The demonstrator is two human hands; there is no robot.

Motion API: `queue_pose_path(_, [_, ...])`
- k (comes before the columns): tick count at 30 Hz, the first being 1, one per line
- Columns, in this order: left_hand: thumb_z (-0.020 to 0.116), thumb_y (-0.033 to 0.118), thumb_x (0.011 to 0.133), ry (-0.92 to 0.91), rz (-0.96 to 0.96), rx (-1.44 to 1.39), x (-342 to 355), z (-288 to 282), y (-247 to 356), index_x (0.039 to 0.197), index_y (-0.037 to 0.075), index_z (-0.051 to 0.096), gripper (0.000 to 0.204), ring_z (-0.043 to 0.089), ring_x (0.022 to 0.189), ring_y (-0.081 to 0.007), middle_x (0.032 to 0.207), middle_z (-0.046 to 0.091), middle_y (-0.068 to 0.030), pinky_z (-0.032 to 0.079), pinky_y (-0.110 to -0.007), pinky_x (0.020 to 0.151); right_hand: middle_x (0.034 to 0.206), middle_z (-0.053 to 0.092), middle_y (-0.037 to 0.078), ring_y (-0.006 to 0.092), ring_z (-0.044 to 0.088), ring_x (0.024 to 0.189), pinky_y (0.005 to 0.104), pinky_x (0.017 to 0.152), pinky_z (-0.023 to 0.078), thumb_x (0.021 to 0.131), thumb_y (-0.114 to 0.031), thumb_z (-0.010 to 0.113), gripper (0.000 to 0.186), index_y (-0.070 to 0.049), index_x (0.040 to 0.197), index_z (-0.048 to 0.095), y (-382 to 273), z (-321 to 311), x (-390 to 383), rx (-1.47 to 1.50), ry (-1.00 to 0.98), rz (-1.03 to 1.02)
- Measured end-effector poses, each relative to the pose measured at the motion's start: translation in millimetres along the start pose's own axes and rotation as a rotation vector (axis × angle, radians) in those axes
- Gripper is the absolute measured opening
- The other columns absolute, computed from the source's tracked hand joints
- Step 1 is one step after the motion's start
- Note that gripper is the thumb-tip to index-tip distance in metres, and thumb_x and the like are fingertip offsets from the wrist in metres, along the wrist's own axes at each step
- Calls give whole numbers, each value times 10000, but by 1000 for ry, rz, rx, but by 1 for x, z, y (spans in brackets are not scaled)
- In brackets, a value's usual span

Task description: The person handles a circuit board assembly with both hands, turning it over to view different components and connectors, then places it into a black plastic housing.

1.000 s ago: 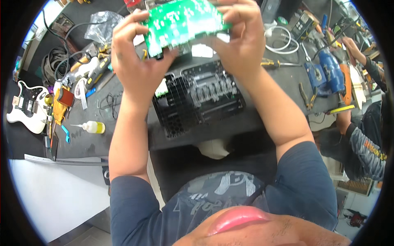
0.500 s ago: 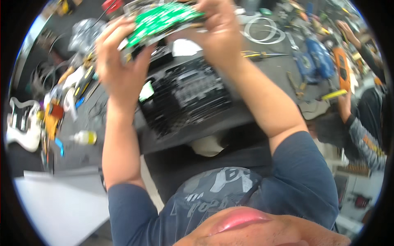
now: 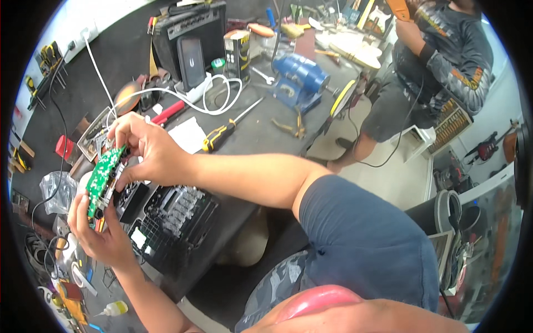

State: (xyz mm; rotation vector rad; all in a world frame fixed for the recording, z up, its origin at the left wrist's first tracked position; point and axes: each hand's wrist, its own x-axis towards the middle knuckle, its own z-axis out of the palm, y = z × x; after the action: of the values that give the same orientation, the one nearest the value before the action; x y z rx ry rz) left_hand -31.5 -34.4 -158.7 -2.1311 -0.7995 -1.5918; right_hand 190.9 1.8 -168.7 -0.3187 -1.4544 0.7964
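Observation:
Between my two hands a green circuit board (image 3: 104,176) is held up, tilted on a slant, with metal parts and connectors along its near edge. My left hand (image 3: 102,238) grips its lower end, thumb and fingers on opposite sides. The fingers of my right hand (image 3: 154,151) are closed on its upper end. Just nearer to me on the bench lies an opened black plastic casing (image 3: 177,219) with ribbed inner parts and a small pale green patch. A small black box-like part (image 3: 132,201) sits beside the casing, partly behind my right hand.
Right of my hands are white paper (image 3: 189,135), a yellow-black screwdriver (image 3: 221,135), pliers (image 3: 295,125) and a blue bench motor (image 3: 300,80). A white cable (image 3: 208,110) loops behind. A dropper bottle (image 3: 114,308) stands at lower left. Another person (image 3: 444,61) sits at far right holding an orange object.
My view has swung to the right, so hands, board and casing appear farther left. The board is tilted more steeply, and both hands still grip it.

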Motion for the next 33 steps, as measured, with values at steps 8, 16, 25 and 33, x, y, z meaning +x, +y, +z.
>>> queue_pose_path(8, [753,-32,954,-29,-36,-62,3,2,-1,1329,15,645,393,671,1218,-336,1315,701,-170,513,-445,1061,1308,516,108,146,635,1147,334,944,598,710,-13,987,653,-79,1133,494,-3,-7,-1,-13,16,-45])
queue_pose_path(16, [857,17,882,-25,-51,-23,10,6,8,1315,27,646,482,677,1202,-323,1301,705,-163,519,-443,1060,1315,542,104,140,664,1122,331,973,601,712,7,988,668,-74,1144,484,-4,-7,-2,-21,20,-25])
queue_pose_path(25, [827,-61,877,-49,-74,-47,8,6,7,1281,30,682,439,693,1168,-309,1293,707,-157,539,-429,1031,1316,545,115,140,672,1110,334,963,601,717,-16,994,661,-78,1127,480,-2,-7,-3,-92,5,-13])
queue_pose_path(33, [817,-91,871,-41,-72,-100,4,7,5,1284,26,682,450,695,1159,-298,1268,708,-160,555,-416,1004,1297,555,110,129,664,1084,334,956,599,716,-17,993,661,-82,1130,482,0,-7,-2,-143,4,-54])
